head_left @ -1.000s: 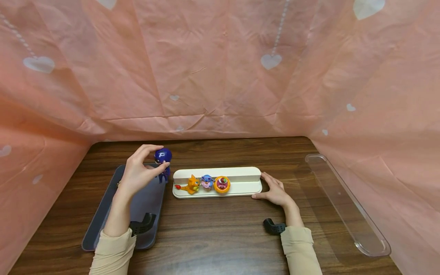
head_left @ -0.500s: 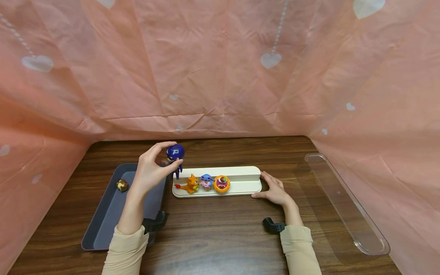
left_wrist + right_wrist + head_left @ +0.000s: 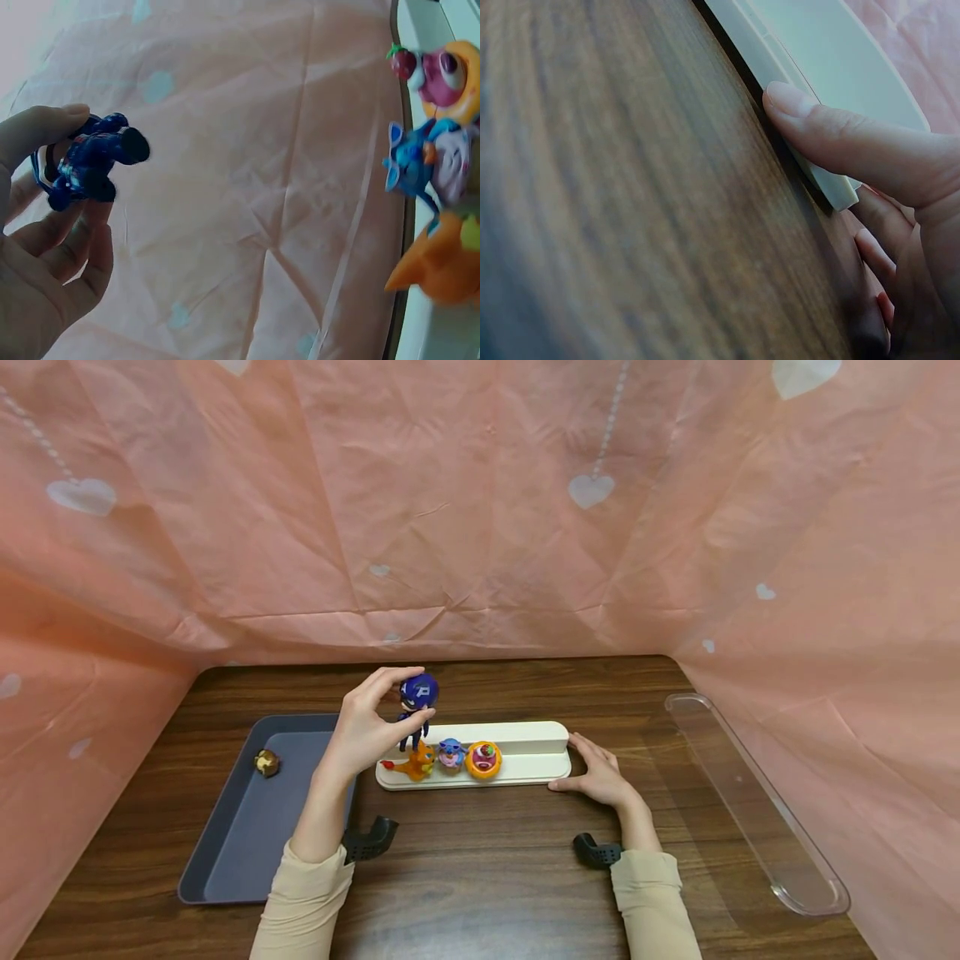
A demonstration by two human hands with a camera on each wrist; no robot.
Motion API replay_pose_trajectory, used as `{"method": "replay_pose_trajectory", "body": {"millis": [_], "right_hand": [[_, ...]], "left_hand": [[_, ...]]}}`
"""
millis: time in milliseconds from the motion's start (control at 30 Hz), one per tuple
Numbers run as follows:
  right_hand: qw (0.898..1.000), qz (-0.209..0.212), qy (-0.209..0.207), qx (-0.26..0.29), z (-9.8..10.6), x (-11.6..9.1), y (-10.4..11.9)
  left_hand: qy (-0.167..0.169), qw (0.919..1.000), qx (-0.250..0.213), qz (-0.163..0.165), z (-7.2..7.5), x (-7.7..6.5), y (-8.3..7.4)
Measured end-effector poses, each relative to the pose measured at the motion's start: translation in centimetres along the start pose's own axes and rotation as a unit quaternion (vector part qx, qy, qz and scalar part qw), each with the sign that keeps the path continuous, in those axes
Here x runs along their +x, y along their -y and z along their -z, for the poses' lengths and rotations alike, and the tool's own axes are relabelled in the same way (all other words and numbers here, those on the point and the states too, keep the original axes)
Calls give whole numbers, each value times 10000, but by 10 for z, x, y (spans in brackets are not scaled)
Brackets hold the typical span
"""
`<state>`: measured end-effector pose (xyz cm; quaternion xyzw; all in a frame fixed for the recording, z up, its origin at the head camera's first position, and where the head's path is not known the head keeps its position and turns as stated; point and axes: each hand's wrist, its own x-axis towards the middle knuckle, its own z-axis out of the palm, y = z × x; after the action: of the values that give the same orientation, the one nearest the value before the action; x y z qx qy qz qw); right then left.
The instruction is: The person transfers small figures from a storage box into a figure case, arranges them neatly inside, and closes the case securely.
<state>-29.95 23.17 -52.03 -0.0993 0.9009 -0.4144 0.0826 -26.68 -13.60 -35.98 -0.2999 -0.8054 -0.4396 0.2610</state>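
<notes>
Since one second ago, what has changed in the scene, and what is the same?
The left hand has carried the dark blue figurine rightward, from beside the white stand to over its left part in the head view; the golden item in the gray tray, mostly hidden then, now shows. No grip was taken or released. Unchanged: the right hand at the stand's right end, three toys on it, clear cover.

The left hand (image 3: 363, 728) is covering part of the blue figure (image 3: 422, 691), which is hiding some of the orange figure (image 3: 421, 767). The left forearm (image 3: 321, 814) is blocking some of the grey tray (image 3: 258, 827), whose gold-brown thing (image 3: 266, 763) is looking too small for me to name. Both sleeves (image 3: 303, 902) are running out of view below.
</notes>
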Motion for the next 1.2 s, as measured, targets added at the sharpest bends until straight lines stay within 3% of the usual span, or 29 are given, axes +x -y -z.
{"method": "replay_pose_trajectory", "body": {"millis": [167, 567, 800, 1000, 1200], "right_hand": [[10000, -8, -11, -5, 0, -1, 0], [10000, -43, -5, 59, 1, -2, 0], [10000, -30, -21, -47, 0, -1, -2], [9999, 44, -90, -138, -1, 0, -2], [9997, 80, -126, -194, -1, 1, -2]], "left_hand": [[253, 9997, 58, -18, -13, 1, 0], [835, 9959, -344, 28, -53, 0, 3], [866, 9951, -451, -148, -81, -4, 6], [902, 9943, -254, -506, -106, -7, 8], [1003, 9934, -21, -564, -124, -7, 9]]}}
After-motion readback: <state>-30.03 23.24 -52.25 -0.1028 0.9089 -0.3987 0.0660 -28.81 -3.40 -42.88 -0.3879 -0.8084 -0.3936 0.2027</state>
